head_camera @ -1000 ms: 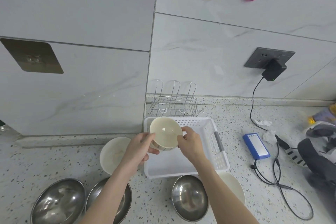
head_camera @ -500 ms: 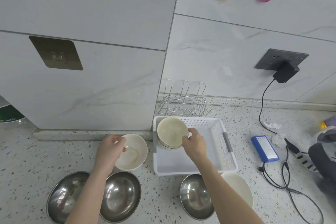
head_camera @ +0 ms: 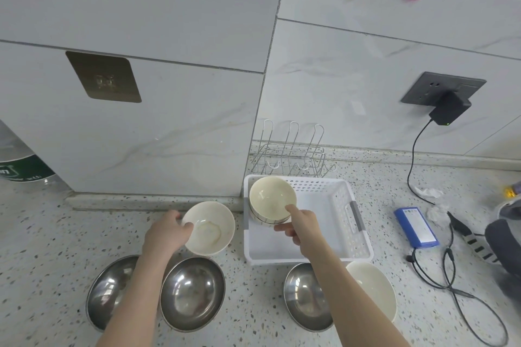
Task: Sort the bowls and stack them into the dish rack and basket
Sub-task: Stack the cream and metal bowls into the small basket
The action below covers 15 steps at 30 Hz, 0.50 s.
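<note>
The white basket [head_camera: 332, 236] holds a stack of cream bowls [head_camera: 272, 203] in its far-left corner, the rest of its floor bare, and the wire dish rack [head_camera: 290, 158] stands just behind the basket. The right hand [head_camera: 303, 227] hovers over the stack's near rim, fingers loose, holding nothing. Left of the basket, the left hand [head_camera: 166, 234] grips the rim of a white bowl [head_camera: 210, 228] on the bench [head_camera: 42, 234].

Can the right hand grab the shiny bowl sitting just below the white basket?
Probably yes. The steel bowl sits right under the right hand's forearm, uncovered, though that hand is at the cream bowl in the basket.
</note>
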Available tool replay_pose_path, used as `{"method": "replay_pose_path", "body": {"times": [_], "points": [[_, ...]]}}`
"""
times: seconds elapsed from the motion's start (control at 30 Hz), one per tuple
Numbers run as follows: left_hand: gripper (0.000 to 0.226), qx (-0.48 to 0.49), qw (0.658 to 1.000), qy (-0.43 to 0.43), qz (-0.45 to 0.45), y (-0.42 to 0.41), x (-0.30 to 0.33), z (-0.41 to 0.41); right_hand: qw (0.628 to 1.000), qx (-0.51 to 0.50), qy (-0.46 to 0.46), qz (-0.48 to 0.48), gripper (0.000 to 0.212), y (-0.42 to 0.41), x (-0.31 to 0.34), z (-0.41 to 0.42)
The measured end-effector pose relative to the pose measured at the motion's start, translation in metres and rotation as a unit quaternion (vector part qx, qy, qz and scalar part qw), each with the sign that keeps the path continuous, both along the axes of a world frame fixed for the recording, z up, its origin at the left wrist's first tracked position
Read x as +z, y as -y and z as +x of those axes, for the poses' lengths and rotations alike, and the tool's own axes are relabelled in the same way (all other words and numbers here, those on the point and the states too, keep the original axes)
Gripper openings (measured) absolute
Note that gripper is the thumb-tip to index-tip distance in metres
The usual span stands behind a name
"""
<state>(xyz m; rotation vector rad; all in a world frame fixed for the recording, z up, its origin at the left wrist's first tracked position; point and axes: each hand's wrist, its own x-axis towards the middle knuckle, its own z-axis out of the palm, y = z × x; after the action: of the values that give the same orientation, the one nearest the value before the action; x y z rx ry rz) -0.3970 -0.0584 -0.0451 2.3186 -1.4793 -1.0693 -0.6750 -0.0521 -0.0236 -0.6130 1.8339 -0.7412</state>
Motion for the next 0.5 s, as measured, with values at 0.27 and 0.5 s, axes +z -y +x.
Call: {"method": "replay_pose_path", "body": {"times": [0.27, 0.5], "points": [[0.018, -0.03, 0.996, -0.059, 0.059, 0.003, -0.003, 0.002, 0.999, -0.027, 0.039, -0.009, 0.019, -0.006, 0.005, 0.005], [0.022, 0.02, 0.994, -0.091, 0.055, 0.003, 0.007, -0.001, 0.999, -0.015, 0.038, -0.009, 0.019, -0.018, 0.011, -0.002]]}}
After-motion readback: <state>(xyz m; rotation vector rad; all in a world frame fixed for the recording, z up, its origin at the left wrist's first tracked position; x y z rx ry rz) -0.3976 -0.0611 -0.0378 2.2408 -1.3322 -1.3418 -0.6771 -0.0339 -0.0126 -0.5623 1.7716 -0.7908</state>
